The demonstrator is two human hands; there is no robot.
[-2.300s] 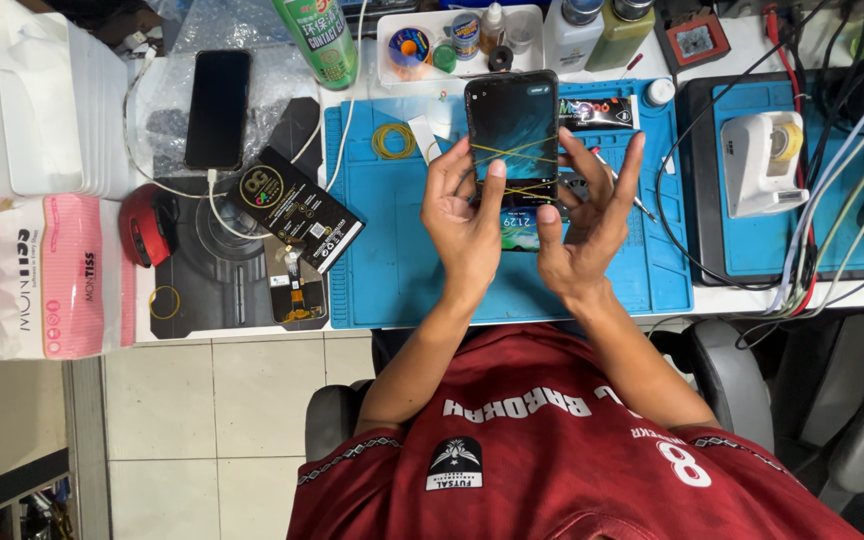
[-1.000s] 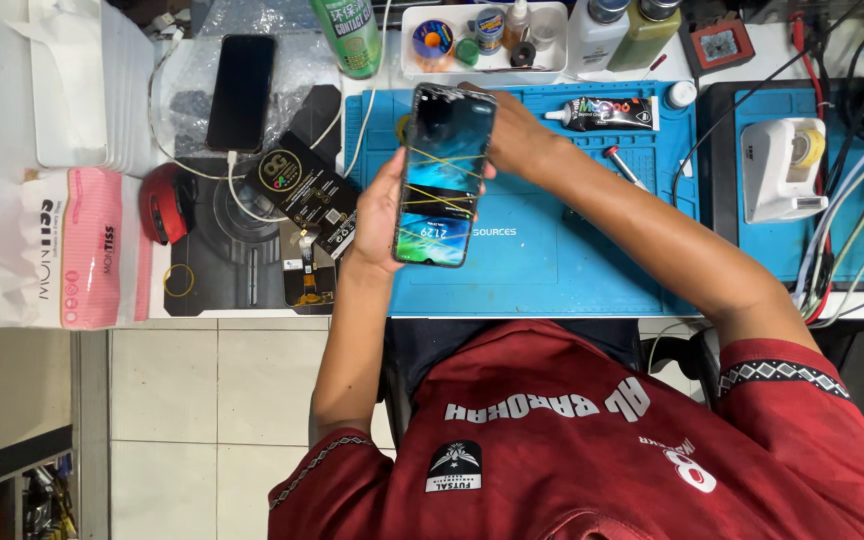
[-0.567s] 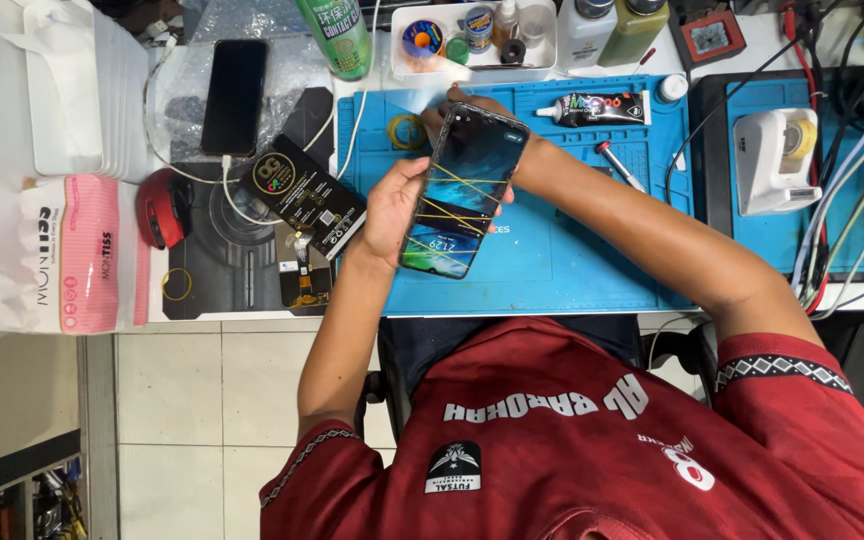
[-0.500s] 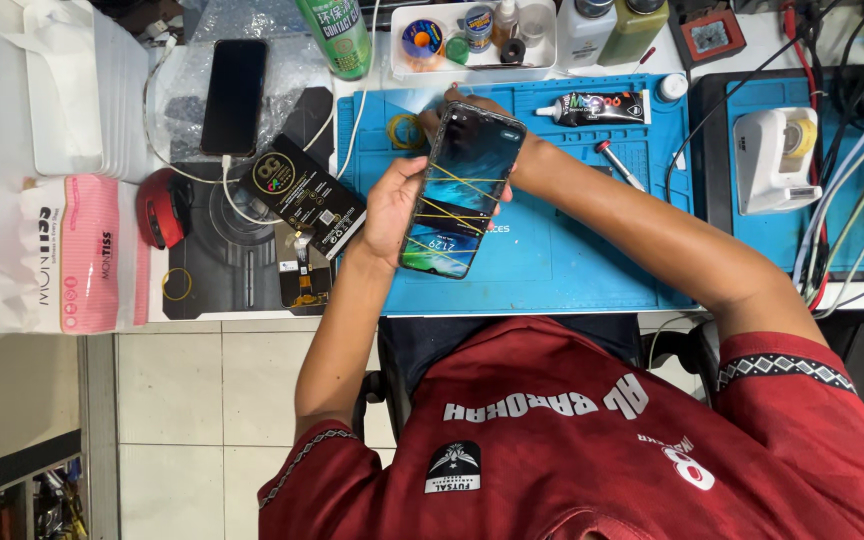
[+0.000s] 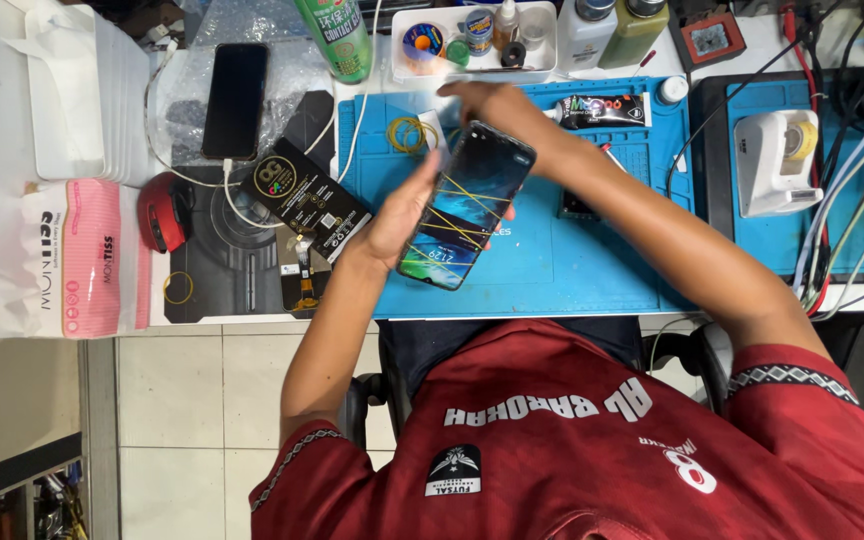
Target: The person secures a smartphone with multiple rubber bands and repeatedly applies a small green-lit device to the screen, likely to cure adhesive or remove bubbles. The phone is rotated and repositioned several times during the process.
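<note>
Since the earlier frame, right hand point(image 5: 492, 105) has left the lit smartphone point(image 5: 466, 218) and reaches, fingers loosely open, past the yellow rubber bands point(image 5: 410, 133) on the blue mat point(image 5: 572, 270); left hand point(image 5: 400, 212) alone grasps the band-wrapped phone above the mat's near-left part.

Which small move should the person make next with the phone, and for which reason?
Probably the right hand should pick one more band from the pile of yellow rubber bands on the blue work mat. That hand reaches past the phone's top edge toward the pile, while the left hand holds the black smartphone with lit screen tilted, with several yellow bands already stretched across it.
</note>
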